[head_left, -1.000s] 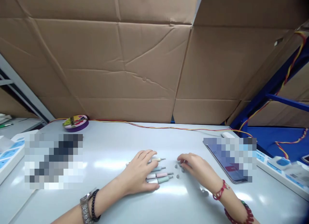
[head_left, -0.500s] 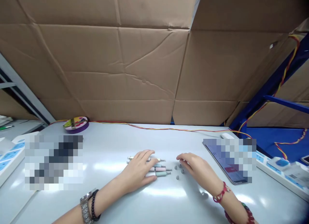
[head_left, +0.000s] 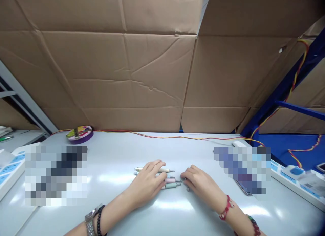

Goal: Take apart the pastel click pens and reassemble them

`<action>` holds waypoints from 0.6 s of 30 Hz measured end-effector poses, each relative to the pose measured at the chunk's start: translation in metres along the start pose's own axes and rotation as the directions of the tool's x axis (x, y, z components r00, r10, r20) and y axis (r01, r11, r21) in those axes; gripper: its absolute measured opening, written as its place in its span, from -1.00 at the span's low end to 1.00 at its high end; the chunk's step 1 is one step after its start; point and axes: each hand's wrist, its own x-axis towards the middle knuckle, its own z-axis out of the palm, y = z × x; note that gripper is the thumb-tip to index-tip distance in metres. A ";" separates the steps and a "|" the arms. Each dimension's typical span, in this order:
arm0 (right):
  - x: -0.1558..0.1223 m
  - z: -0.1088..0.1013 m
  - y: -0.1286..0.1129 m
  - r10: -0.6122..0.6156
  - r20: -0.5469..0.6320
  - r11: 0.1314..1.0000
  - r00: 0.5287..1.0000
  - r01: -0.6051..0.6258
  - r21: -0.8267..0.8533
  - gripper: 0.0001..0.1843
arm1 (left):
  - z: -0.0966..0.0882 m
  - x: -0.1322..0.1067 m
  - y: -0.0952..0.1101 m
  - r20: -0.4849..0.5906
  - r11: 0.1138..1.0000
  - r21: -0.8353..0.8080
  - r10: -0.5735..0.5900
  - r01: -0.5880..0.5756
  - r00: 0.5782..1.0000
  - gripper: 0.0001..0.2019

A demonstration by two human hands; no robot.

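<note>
Several pens lie side by side with their ends to the right: a cream pen (head_left: 166,170), a pink pen (head_left: 170,180) and a pale green pen (head_left: 170,185) among them. My left hand (head_left: 147,181) covers their middles, its fingers and thumb bent around the row. Just right of the pens' metal ends is my right hand (head_left: 199,182), fingertips closed together close to the pink pen's end. What they pinch, if anything, is hidden. One small grey metal piece (head_left: 188,188) shows below the right fingers; other such pieces are covered by the hand.
A purple round tin (head_left: 80,136) stands at the back left. Blurred-out flat items lie on both sides, with power strips (head_left: 286,176) beyond. Red and yellow wires (head_left: 162,137) run along the table's back edge, before a cardboard wall (head_left: 127,70).
My right hand has moved left to the pens' ends, over the small metal pieces, and its fingers have closed. My left fingers have drawn in around the pens.
</note>
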 end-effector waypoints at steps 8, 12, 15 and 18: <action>-0.003 0.003 0.007 0.101 -0.054 0.994 0.993 -0.103 -0.039 -0.85 | 0.009 -0.002 -0.007 0.006 0.997 -0.009 -0.074 0.074 0.997 -0.94; -0.003 -0.002 0.007 0.128 -0.101 0.992 0.987 -0.126 0.027 -0.84 | 0.010 -0.002 -0.007 -0.097 0.990 -0.102 -0.103 0.093 0.990 -0.91; -0.003 -0.011 0.005 0.157 -0.152 0.984 0.976 -0.142 0.104 -0.87 | 0.006 0.000 -0.002 -0.164 0.981 -0.171 -0.122 0.093 0.979 -0.80; -0.004 -0.022 0.000 0.178 -0.221 0.936 0.959 -0.095 0.339 -0.92 | -0.001 0.000 0.005 -0.216 0.967 -0.236 -0.144 0.092 0.966 -0.69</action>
